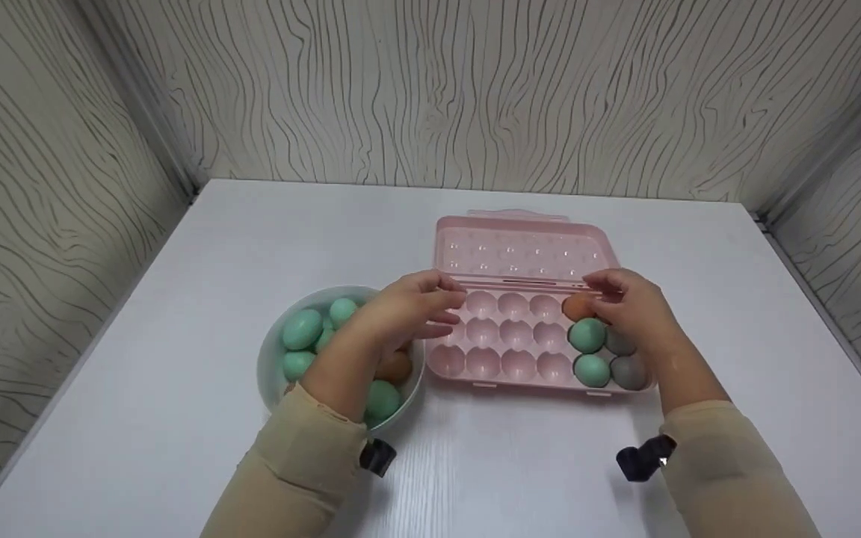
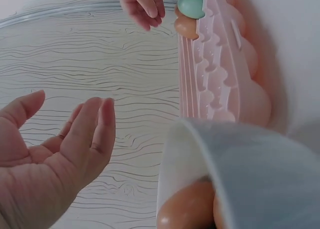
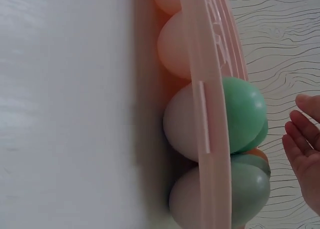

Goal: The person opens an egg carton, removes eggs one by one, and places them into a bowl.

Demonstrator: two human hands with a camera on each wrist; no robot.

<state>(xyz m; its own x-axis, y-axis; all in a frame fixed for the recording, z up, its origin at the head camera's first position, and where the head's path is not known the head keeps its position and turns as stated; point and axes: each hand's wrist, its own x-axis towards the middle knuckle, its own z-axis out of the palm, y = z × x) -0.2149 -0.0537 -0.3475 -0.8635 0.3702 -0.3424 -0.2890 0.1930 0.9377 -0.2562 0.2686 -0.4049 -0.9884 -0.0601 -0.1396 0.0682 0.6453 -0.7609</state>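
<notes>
A pink egg box [image 1: 484, 379] lies open on the table, its lid [image 1: 528, 243] folded back. At its right end sit green eggs [image 1: 591, 370], grey eggs [image 1: 630, 371] and a brown egg [image 1: 577, 306] in the back row. My right hand [image 1: 636, 310] hovers by the brown egg, hiding the back right corner; in the left wrist view a gap separates its loose fingers from the egg. Between bowl and box, my left hand [image 1: 408, 310] hangs with spread fingers, holding nothing. Beneath that forearm stands a white bowl [image 1: 270, 351] of green eggs [image 1: 302, 329] and brown eggs [image 2: 187, 206].
A white table [image 1: 520, 463] carries the bowl and box. Patterned panels [image 1: 430, 97] rise behind it and at both sides. Dark wrist mounts [image 1: 378, 456] stick out from both sleeves. The left columns of the box show bare hollows [image 1: 518, 364].
</notes>
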